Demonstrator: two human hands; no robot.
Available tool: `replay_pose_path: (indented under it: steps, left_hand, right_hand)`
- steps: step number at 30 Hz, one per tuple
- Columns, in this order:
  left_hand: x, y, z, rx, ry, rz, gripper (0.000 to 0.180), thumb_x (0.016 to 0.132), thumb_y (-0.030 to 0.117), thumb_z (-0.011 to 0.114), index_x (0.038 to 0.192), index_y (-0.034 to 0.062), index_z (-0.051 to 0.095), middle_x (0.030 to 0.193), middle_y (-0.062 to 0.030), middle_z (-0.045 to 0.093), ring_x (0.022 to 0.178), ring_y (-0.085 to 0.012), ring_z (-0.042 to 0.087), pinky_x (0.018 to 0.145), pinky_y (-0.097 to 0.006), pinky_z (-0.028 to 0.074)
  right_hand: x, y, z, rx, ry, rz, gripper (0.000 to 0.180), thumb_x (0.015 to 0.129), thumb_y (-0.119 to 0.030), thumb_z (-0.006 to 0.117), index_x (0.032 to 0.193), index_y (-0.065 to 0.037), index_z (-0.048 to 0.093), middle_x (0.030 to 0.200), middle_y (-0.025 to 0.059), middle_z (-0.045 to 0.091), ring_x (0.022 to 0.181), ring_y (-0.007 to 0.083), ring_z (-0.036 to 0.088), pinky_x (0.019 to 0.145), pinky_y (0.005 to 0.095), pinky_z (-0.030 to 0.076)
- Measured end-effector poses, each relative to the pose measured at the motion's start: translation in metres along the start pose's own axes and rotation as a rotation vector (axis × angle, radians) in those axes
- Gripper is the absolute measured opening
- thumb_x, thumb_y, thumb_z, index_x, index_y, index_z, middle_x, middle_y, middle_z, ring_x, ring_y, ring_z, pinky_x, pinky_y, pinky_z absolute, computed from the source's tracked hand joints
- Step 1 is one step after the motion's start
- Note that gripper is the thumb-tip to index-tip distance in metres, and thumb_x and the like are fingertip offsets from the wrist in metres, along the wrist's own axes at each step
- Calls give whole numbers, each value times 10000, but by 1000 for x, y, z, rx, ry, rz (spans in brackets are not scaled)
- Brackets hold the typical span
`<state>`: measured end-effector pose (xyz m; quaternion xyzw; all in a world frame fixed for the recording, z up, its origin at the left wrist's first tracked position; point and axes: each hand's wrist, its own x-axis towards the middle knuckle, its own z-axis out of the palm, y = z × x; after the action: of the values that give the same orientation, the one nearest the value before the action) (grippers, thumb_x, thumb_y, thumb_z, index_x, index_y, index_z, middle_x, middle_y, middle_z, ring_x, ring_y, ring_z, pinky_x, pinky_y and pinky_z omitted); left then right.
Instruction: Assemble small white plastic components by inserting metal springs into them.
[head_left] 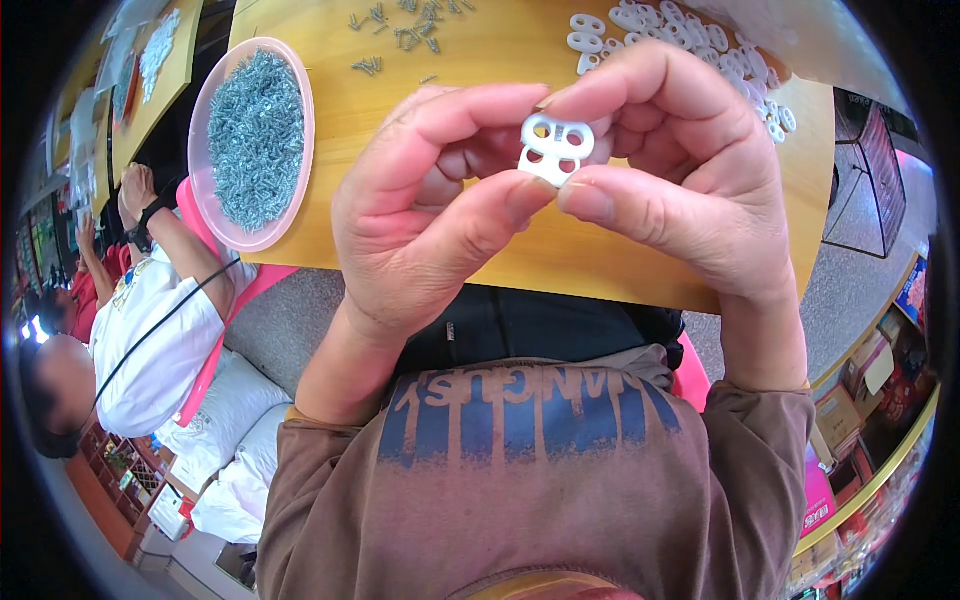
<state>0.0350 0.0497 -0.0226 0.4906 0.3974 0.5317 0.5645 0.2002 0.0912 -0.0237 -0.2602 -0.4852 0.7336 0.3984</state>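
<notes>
Between my two hands, above the table's near side, is a white plastic piece [556, 150] with several round holes, looking like a two-hole cord lock. My left hand [425, 200] pinches its left side between thumb and fingers. From the right, my right hand [690, 165] grips the same piece, thumb at its lower edge and forefinger along the top. Both thumb tips nearly meet below it. Whether the piece is one part or two fitted together, I cannot tell.
A pale pink bowl [309, 165] full of small silvery metal pieces stands at the table's left. Similar loose metal pieces [408, 38] lie at the far side. White plastic parts [690, 35] are heaped far right. Another person [160, 320] sits at left; a wire-frame rack [868, 180] stands right.
</notes>
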Motion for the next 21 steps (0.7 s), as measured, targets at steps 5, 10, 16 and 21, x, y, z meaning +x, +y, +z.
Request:
replay_pose_path:
  steps: [5, 10, 16, 21]
  left_hand:
    - [0, -2, -3, -79, -64, 22, 362, 754, -23, 565, 1085, -73, 427, 974, -98, 496, 896, -152, 525, 776, -248, 435]
    - [1, -1, 6, 33, 35, 35, 458, 761, 173, 605, 1089, -83, 414, 879, -113, 564, 614, -65, 502, 553, -149, 408]
    - [1, -1, 7, 10, 50, 16, 474, 749, 184, 622, 1084, -82, 417, 845, -91, 558, 609, -60, 499, 552, -151, 411]
    - [2, 2, 8, -21, 61, -1, 493, 736, 192, 636, 1083, -80, 414, 850, -90, 554, 614, -60, 502, 556, -152, 415]
  right_hand:
    - [1, -4, 0, -28, -41, -5, 285, 707, 6, 620, 968, 36, 510, 891, 78, 566, 788, 101, 547, 703, 200, 443]
    - [1, -7, -1, -28, -52, -23, 276, 712, -5, 619, 969, 45, 532, 884, 90, 576, 743, 91, 554, 647, 186, 458]
    - [1, -6, -2, -23, -47, -12, 274, 711, -13, 622, 966, 46, 539, 869, 91, 585, 724, 91, 558, 637, 192, 468]
    - [1, -9, -1, 16, -42, 25, 278, 712, -16, 622, 969, 49, 541, 886, 105, 588, 742, 106, 564, 649, 197, 470]
